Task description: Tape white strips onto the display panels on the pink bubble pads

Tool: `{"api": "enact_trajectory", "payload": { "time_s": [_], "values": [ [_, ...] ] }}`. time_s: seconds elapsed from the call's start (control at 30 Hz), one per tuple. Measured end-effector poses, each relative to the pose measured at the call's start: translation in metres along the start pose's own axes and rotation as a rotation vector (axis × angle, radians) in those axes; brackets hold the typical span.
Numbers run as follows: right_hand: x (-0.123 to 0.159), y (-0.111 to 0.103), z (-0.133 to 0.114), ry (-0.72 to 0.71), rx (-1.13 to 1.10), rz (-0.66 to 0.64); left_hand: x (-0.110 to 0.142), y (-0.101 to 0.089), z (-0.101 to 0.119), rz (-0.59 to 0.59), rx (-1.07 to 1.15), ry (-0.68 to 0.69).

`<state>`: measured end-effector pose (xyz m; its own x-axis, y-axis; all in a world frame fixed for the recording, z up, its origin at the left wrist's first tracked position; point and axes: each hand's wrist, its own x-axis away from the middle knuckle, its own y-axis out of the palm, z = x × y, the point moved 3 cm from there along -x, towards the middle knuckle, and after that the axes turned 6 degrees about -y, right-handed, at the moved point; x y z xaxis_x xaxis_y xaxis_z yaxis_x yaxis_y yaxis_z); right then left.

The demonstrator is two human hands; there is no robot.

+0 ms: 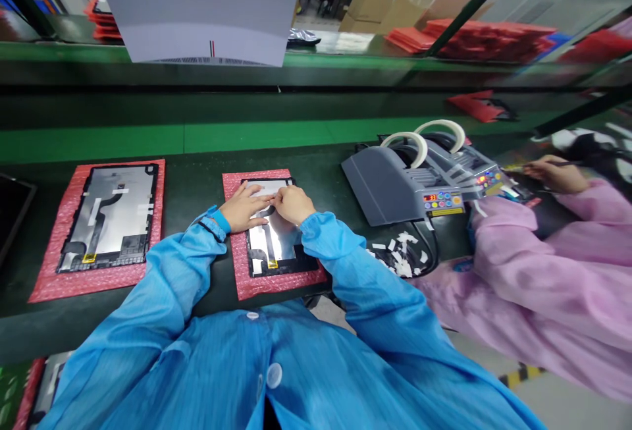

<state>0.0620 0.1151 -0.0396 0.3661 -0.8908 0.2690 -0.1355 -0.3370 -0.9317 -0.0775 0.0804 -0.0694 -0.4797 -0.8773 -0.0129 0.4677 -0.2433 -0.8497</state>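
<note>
A tablet panel [276,239] with a silvery back and black frame lies on a pink bubble-wrap mat [241,272] in front of me. My left hand [243,206] rests flat on the panel's upper part, fingers stretched to the right. My right hand [294,203] is beside it, fingers curled, pressing on the same upper area; the fingertips of both hands meet. What lies under the fingers is hidden. Both arms wear blue sleeves.
A second panel [112,216] lies on another pink mat [49,265] to the left. A grey tape dispenser [419,180] with two white rolls stands to the right, cut tape bits [399,249] before it. A person in a pink coat [543,272] works at the right. Red trays [474,38] are stacked behind.
</note>
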Motion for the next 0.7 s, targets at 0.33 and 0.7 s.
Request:
{"api": "enact_trajectory", "payload": {
  "time_s": [0.33, 0.7],
  "values": [
    [0.067, -0.009, 0.108, 0.235, -0.617, 0.674, 0.000, -0.003, -0.002, 0.039, -0.072, 0.089],
    [0.131, -0.014, 0.219, 0.597, -1.337, 1.164, -0.001, -0.007, -0.002, 0.127, -0.284, 0.027]
  ]
}}
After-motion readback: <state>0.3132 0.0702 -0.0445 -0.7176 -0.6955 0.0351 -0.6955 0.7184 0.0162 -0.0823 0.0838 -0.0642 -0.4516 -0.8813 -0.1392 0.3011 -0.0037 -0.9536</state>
